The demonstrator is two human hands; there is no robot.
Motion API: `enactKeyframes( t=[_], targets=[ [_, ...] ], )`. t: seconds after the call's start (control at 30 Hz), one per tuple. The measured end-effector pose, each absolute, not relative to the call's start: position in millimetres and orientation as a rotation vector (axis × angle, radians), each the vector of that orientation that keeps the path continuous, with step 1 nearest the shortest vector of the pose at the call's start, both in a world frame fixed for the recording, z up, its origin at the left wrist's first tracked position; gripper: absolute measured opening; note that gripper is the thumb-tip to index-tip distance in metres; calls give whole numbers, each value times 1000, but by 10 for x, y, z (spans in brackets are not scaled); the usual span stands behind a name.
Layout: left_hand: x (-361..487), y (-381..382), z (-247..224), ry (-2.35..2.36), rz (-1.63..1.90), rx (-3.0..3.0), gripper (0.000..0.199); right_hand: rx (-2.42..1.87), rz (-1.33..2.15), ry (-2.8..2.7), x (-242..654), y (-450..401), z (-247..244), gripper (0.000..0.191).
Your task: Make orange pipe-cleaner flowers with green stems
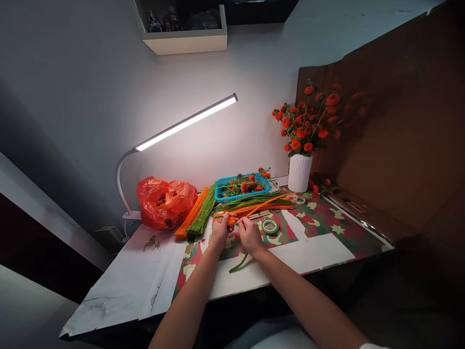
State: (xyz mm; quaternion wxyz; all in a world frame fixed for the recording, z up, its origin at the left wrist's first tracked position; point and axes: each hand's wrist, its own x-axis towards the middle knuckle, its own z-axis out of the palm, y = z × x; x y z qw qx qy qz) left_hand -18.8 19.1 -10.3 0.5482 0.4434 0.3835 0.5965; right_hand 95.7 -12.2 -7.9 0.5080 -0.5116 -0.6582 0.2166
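Head view: left hand fingers clamp an orange bloom, seemingly part-made, over mid-worktop; at three o'clock, right hand fingers pinch together, their catch too small to tell. Finished-looking flowers at twelve; bundled stems remain at ten.

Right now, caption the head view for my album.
Left hand holding a fuzzy orange piece, right hand close beside it.

Now the left hand covers part of an orange piece, and what the right hand works at beside it is too small to tell! The red bag half-hides its contents, its print illegible; the rightmost blooms blur; overhead, the shelf runs out of view.
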Motion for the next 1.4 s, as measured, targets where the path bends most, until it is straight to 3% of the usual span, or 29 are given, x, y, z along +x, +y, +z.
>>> enactKeyframes(
  t=[0.7,1.07,1.4],
  targets=[
    [-188,181,-109,927,1416,1024,52,-1297,495,-1642,954,-114,-97,21],
    [-152,129,-57,1226,1467,1092,50,-1281,497,-1703,949,-132,-97,21],
    [-145,93,-54,1138,1435,1164,48,-1281,525,-1692,948,-136,-112,20]
  ],
)
